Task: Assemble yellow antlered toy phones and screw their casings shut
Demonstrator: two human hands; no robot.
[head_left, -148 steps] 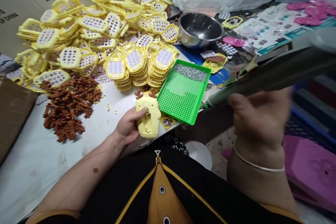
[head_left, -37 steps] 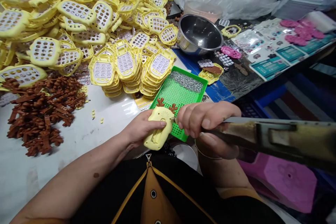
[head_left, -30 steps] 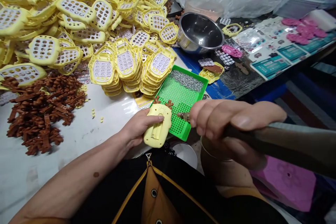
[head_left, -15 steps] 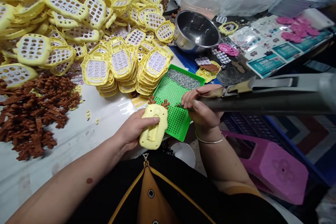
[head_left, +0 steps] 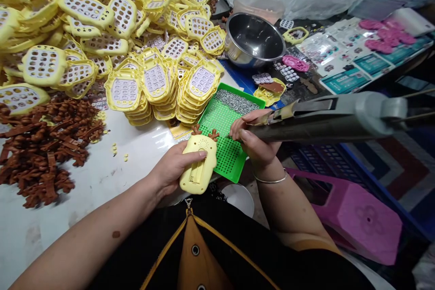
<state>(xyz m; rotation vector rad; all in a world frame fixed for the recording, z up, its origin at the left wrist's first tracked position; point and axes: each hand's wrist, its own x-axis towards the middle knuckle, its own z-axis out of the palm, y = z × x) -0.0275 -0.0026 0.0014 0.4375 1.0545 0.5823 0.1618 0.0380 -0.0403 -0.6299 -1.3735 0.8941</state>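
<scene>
My left hand [head_left: 175, 165] is closed around a yellow toy phone [head_left: 195, 183] with brown antlers, its thumb across the back. The back faces up and shows an uncovered battery slot and screw holes at the corners. My right hand [head_left: 256, 138] is wrapped around the front end of a grey electric screwdriver [head_left: 326, 120], which lies almost level and points left. Its tip is by my fingertips, over a green perforated tray [head_left: 234, 174], a little right of the toy. Small silver screws [head_left: 236, 102] lie heaped at the tray's far end.
Stacked yellow front shells [head_left: 125, 93] stand behind the tray, with a large pile of shells [head_left: 86, 9] further back. Brown antler parts [head_left: 44, 149] are heaped at left. A steel bowl [head_left: 256, 38] stands behind the tray; a pink stool [head_left: 367, 222] is at lower right.
My right hand and the screwdriver have shifted slightly left, towards the toy phone. More of the screwdriver's rear end shows. My left hand and the toy have barely moved.
</scene>
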